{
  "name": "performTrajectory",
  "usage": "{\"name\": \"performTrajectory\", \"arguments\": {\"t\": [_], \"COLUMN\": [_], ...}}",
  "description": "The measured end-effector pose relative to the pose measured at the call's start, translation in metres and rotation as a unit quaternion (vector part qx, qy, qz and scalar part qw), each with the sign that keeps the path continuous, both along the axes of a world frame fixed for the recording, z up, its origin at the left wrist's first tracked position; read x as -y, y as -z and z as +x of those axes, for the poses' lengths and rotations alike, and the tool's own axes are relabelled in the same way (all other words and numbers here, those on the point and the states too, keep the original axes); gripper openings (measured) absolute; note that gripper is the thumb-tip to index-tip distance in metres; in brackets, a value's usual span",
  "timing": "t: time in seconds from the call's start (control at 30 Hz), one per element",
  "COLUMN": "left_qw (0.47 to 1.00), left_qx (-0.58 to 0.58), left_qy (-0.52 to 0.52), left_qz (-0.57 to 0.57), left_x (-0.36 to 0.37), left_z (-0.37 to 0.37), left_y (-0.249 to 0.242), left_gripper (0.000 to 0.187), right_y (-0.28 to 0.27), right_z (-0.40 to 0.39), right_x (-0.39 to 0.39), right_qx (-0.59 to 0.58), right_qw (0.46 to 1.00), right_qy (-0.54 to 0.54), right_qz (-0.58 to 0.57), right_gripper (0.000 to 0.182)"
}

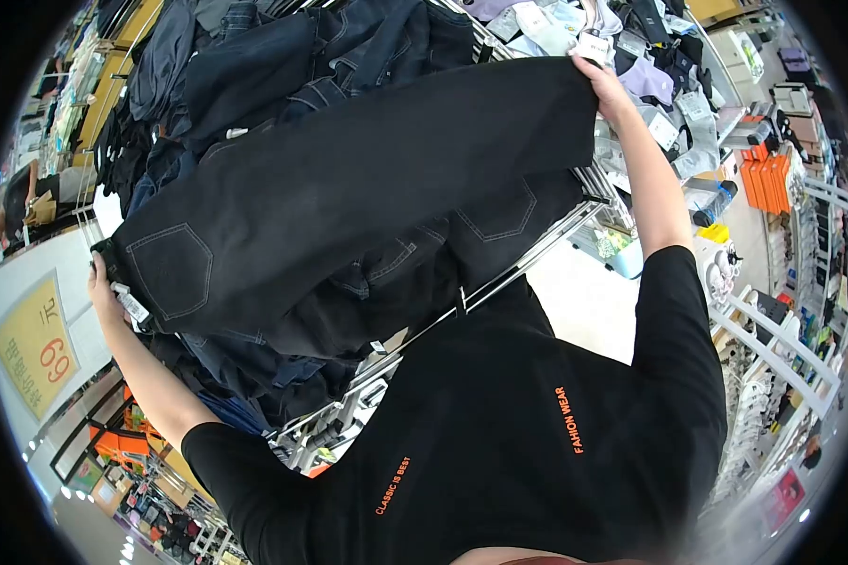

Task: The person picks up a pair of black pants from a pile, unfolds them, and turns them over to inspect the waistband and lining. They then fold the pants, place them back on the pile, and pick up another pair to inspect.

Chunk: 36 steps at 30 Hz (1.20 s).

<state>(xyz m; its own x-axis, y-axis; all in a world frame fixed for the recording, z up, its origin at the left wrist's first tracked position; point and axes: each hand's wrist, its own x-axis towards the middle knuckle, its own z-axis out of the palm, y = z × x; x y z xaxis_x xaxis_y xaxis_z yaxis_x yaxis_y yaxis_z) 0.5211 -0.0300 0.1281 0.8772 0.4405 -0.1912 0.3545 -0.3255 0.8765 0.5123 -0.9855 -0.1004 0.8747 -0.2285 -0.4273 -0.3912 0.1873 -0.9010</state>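
Observation:
A pair of black trousers (pixel 349 169) is stretched lengthwise between my two hands, over a pile of dark jeans (pixel 254 75). My left hand (pixel 104 287) grips the waistband end at the left, beside a stitched back pocket and a white tag (pixel 132 304). At the upper right, my right hand (pixel 605 89) is closed on the leg end, its fingertips partly behind the cloth. More dark trousers with pale stitching (pixel 499 207) lie beneath, near the metal rail of the bin.
A wire bin with packaged socks (pixel 664 85) adjoins at the upper right. The metal rail (pixel 528 259) runs between my body and the pile. A yellow price sign (pixel 38 348) stands at the left. White shelving (pixel 773 348) is at the right.

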Motion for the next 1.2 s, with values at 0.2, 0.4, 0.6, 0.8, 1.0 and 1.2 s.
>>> {"name": "performTrajectory", "arguments": {"t": [0.2, 0.4, 0.6, 0.8, 1.0, 1.2], "left_qw": [0.996, 0.972, 0.975, 0.978, 0.949, 0.887], "left_qx": [0.078, 0.221, 0.217, 0.125, 0.096, 0.315], "left_qy": [-0.043, -0.053, -0.037, -0.024, 0.024, -0.08], "left_qz": [0.004, 0.057, 0.035, 0.164, 0.298, 0.329], "left_x": [-0.029, -0.069, -0.081, -0.102, -0.004, -0.02], "left_z": [-0.066, -0.107, -0.149, -0.196, -0.188, -0.146], "left_y": [-0.039, -0.051, -0.067, -0.072, -0.119, -0.13], "left_gripper": [0.047, 0.051, 0.049, 0.034, 0.028, 0.034], "right_y": [-0.05, -0.088, -0.142, -0.116, -0.146, -0.142], "right_z": [-0.029, -0.036, -0.059, -0.06, -0.065, -0.042], "right_x": [0.021, 0.04, 0.005, 0.039, 0.016, 0.039], "right_qx": [0.053, 0.132, 0.096, -0.017, -0.038, 0.054], "right_qw": [0.995, 0.988, 0.984, 0.956, 0.946, 0.956], "right_qy": [0.025, -0.053, -0.142, -0.269, -0.196, -0.117], "right_qz": [-0.078, -0.065, 0.048, -0.114, -0.254, -0.263], "right_gripper": [0.041, 0.037, 0.054, 0.056, 0.036, 0.019]}}
